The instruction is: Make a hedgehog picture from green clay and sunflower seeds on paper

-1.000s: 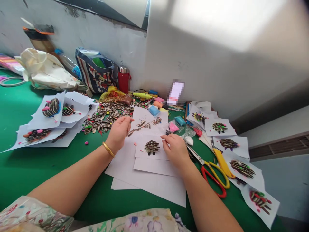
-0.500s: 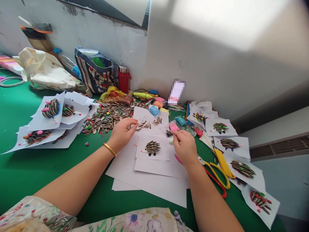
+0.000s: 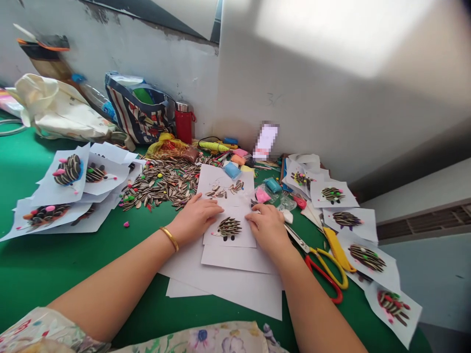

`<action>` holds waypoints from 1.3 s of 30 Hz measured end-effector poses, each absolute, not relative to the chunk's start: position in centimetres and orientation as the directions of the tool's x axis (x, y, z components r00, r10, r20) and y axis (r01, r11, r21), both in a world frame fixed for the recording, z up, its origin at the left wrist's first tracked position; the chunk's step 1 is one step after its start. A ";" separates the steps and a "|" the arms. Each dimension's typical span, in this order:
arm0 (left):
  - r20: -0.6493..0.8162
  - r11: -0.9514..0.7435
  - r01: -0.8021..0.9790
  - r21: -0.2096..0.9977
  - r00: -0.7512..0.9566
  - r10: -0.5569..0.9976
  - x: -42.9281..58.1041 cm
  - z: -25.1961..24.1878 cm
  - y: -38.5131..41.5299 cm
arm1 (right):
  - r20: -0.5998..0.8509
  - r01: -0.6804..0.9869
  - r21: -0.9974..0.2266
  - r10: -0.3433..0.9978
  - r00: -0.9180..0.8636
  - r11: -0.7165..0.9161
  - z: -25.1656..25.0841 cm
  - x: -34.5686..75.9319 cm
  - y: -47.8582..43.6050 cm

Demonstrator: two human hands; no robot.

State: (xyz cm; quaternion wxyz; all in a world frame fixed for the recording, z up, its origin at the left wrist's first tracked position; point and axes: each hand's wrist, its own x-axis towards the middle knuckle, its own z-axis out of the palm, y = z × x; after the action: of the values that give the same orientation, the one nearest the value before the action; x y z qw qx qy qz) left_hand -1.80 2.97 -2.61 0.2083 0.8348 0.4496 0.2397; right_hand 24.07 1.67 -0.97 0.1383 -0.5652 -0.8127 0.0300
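Note:
A small white sheet (image 3: 243,238) bearing a hedgehog made of sunflower seeds (image 3: 228,228) lies on a stack of white paper (image 3: 228,279). My left hand (image 3: 196,218), with a gold bangle at the wrist, rests on the sheet's left edge, fingers stretched flat beside the hedgehog. My right hand (image 3: 268,226) sits at the sheet's right edge with its fingers curled and pinched near the hedgehog; what they hold, if anything, is too small to see. Another sheet (image 3: 225,186) with loose seeds lies just beyond.
A heap of sunflower seeds (image 3: 162,182) lies on the green table (image 3: 55,260). Finished hedgehog sheets are stacked at left (image 3: 69,171) and right (image 3: 364,257). Scissors (image 3: 324,267), a yellow cutter (image 3: 336,247), coloured clay pieces (image 3: 263,194), a striped bag (image 3: 138,110) and a red flask (image 3: 182,122) surround them.
My left hand came back from the loose seeds onto the hedgehog sheet's left edge. My right hand went out to the pink clay and returned to the sheet's right edge.

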 end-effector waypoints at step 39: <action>0.266 -0.554 0.572 0.604 0.511 0.818 -0.6 -2.3 2.7 | 0.299 0.945 -0.268 0.949 -0.104 0.188 -1.5 27.9 4.6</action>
State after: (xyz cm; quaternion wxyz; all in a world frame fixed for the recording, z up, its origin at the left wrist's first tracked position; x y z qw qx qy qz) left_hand -0.62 2.70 -2.31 0.2267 0.8390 0.4142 0.2704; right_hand 27.86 4.58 -1.46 0.2050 -0.6372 -0.7429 0.0048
